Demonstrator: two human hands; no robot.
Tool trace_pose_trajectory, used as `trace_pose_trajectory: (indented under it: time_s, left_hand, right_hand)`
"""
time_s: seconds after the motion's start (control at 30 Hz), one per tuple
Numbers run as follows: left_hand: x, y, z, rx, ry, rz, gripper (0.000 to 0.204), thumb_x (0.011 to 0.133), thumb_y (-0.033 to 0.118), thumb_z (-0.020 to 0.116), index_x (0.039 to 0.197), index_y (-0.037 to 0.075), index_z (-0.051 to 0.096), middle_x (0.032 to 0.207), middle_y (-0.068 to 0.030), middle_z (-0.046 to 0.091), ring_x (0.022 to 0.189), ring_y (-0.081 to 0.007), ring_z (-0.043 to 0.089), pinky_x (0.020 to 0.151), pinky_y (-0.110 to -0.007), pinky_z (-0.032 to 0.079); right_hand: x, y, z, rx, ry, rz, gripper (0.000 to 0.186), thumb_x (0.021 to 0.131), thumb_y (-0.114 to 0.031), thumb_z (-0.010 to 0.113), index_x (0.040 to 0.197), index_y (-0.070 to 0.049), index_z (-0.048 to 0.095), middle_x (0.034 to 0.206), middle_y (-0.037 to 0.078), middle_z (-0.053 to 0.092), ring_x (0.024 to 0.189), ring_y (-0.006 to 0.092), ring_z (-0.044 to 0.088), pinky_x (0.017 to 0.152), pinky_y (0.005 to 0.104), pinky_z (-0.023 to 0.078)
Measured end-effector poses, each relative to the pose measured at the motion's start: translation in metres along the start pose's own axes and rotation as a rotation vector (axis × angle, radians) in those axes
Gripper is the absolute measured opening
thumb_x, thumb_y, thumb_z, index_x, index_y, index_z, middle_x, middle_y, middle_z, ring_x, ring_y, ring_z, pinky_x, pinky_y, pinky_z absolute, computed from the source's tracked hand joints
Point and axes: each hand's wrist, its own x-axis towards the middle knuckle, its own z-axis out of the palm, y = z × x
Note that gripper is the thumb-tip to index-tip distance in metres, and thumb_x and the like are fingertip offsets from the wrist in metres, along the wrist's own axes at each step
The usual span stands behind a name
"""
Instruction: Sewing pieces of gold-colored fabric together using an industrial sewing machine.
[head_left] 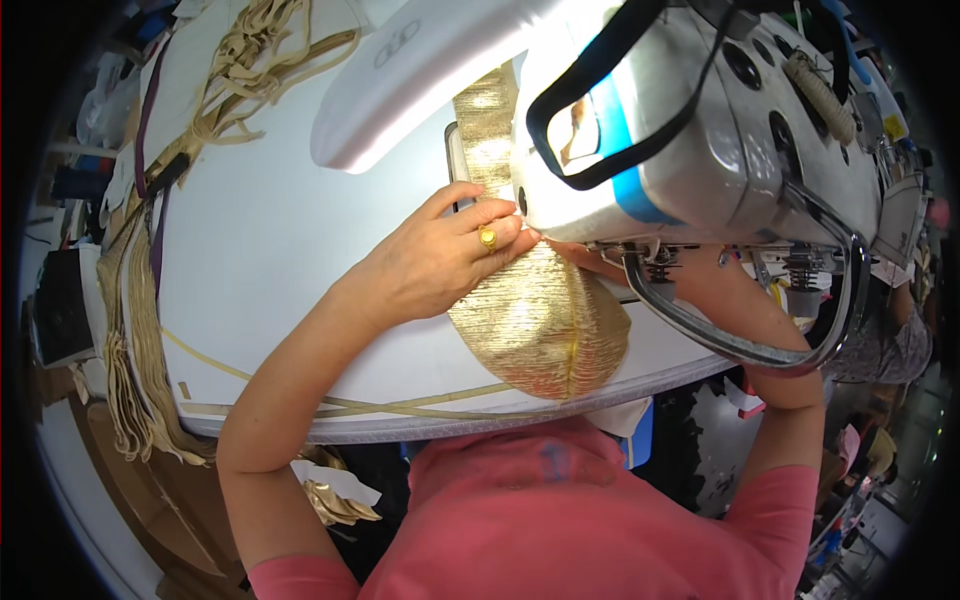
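A shiny gold, finely pleated fabric piece (530,310) with a rounded near end lies on the white table, a seam line running down it. My left hand (425,260), a yellow ring on one finger, is closed on its upper left part beside the machine head. Its fingertips rest on the cloth and its thumb is hidden. From the right, my right hand (597,262) reaches under the white sewing machine (680,130). A few of its fingers touch the fabric's edge; the machine covers the rest, so their grip is unclear. More gold fabric (487,120) stretches away beyond my left hand.
Bent metal tubing (740,345) crosses over my right forearm. A white lamp-like arm (420,75) hangs above the table (270,260). Tangled gold strips (255,60) lie at the far left, and more bundled strips (140,330) hang over the left edge. Thin tape crosses the near edge.
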Motion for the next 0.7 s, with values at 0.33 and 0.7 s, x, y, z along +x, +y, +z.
trace_pose_trajectory:
  time_s: [0.33, 0.7]
  left_hand:
    - [-0.004, -0.005, -0.003, -0.102, 0.001, -0.044, 0.041, 0.086, 0.006, 0.06, 0.126, 0.001, 0.067, 0.121, -0.0086, 0.067, 0.121, -0.0239, 0.062, 0.102, -0.04, 0.049]
    - [-0.002, -0.013, -0.001, -0.114, 0.06, -0.015, 0.034, 0.088, 0.006, 0.06, 0.12, 0.003, 0.07, 0.118, -0.0063, 0.069, 0.117, -0.0209, 0.064, 0.102, -0.04, 0.048]
  right_hand:
    - [-0.009, 0.032, 0.003, -0.234, 0.077, -0.052, 0.039, 0.102, -0.013, 0.057, 0.141, -0.007, 0.053, 0.137, 0.012, 0.059, 0.122, 0.0208, 0.06, 0.103, 0.0344, 0.052]
    - [0.009, 0.06, -0.007, -0.546, 0.117, -0.108, 0.04, 0.096, -0.009, 0.066, 0.135, -0.005, 0.059, 0.129, 0.012, 0.063, 0.114, 0.0193, 0.063, 0.097, 0.0325, 0.054]
